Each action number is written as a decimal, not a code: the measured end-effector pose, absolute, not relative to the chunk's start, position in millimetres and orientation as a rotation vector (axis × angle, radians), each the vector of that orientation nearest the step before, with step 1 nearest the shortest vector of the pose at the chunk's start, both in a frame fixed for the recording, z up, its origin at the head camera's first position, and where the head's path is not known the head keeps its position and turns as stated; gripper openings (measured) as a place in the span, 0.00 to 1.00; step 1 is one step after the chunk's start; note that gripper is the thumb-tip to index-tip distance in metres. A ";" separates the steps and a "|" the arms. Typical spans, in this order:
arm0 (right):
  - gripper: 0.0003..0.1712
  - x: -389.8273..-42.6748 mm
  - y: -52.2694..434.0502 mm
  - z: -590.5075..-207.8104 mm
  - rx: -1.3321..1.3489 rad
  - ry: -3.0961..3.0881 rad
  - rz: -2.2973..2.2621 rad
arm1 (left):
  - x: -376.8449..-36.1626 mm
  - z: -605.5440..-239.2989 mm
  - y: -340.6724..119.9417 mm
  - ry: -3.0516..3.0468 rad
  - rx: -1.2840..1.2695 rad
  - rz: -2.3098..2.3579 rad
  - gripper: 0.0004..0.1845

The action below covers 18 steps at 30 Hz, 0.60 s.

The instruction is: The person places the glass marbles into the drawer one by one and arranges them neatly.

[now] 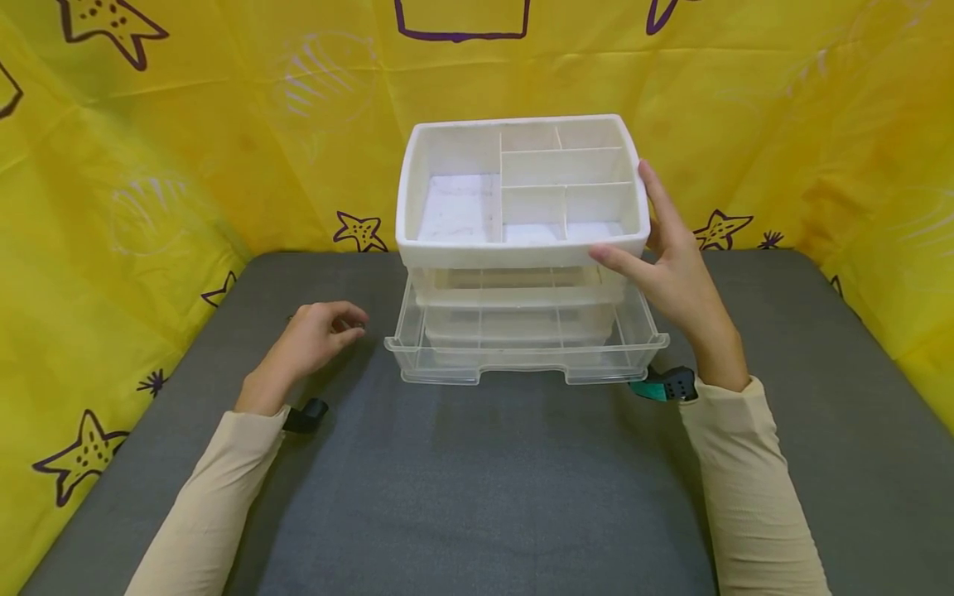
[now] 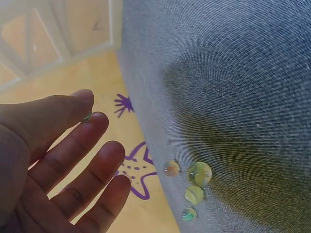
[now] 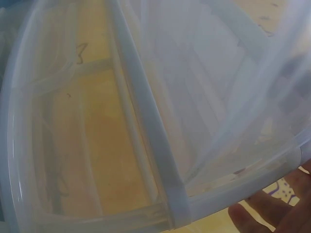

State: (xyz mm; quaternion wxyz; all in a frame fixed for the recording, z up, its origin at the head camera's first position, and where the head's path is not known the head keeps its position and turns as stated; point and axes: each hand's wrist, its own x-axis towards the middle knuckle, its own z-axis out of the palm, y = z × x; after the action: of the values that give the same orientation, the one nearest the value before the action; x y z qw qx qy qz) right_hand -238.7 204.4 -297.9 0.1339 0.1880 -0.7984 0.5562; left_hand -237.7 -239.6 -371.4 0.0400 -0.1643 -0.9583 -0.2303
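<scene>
A white organizer point(image 1: 522, 248) with a divided top tray stands at the back of the grey mat point(image 1: 477, 480). Its clear bottom drawer point(image 1: 522, 364) is pulled out toward me. My right hand point(image 1: 629, 219) grips the tray's front right corner, thumb on the front rim and fingers along the side wall. Clear plastic point(image 3: 146, 126) fills the right wrist view, with fingertips point(image 3: 286, 208) at its lower edge. My left hand point(image 1: 356, 324) rests on the mat left of the drawer. There, thumb and index finger of the left hand point(image 2: 90, 114) pinch a small greenish marble. Several marbles point(image 2: 199, 173) lie on the mat beside it.
Yellow cloth with purple starfish prints point(image 1: 149, 207) rises behind and on both sides of the mat. Bare mat stretches in front of the drawer, between my forearms. A corner of the organizer point(image 2: 58, 34) shows in the left wrist view.
</scene>
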 end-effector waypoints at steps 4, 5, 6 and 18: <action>0.54 -238.5 204.3 -297.9 0.543 -2.314 1.612 | -235.6 -368.1 -238.2 -2.929 -0.495 -0.712 0.08; 0.54 -238.4 204.3 -297.9 0.542 -2.315 1.611 | -235.1 -367.0 -237.8 -2.928 -0.493 -0.716 0.08; 0.54 -238.5 204.2 -297.9 0.541 -2.317 1.609 | -234.5 -365.9 -237.5 -2.924 -0.487 -0.718 0.08; 0.54 -239.6 204.8 -298.5 0.558 -2.306 1.613 | -224.6 -344.9 -225.5 -2.849 -0.471 -0.786 0.06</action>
State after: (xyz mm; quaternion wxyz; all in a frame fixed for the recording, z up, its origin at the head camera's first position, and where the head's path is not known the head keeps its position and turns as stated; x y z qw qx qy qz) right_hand -239.6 204.8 -298.5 0.1361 0.1929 -0.7963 0.5570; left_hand -224.6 -225.5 -344.9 0.0742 -0.1569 -0.9493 -0.2620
